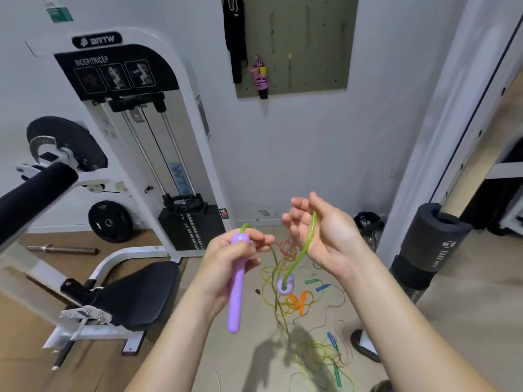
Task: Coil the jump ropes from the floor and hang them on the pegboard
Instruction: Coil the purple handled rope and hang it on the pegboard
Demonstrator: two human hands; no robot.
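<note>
My left hand [230, 257] grips a lilac handle [236, 295] of a jump rope, the handle pointing down. Its green cord [307, 244] runs over to my right hand [319, 230], which is closed loosely around it. The second lilac handle [285, 284] dangles from the cord below my right hand. On the floor lies a tangle of ropes [294, 281]: red, yellow and green cords with orange handles [298, 302] and blue handles [322, 287]. On the wall the olive pegboard [311, 46] bears a coiled pink rope [261, 77] and a black one [235, 38].
A white biceps/triceps machine [121, 142] with black seat [138, 295] fills the left. A weight plate [110, 222] and a bar [63, 249] lie behind it. A white rack post with foam roller pad [427, 244] stands right. A shoe [363, 345] shows near the ropes.
</note>
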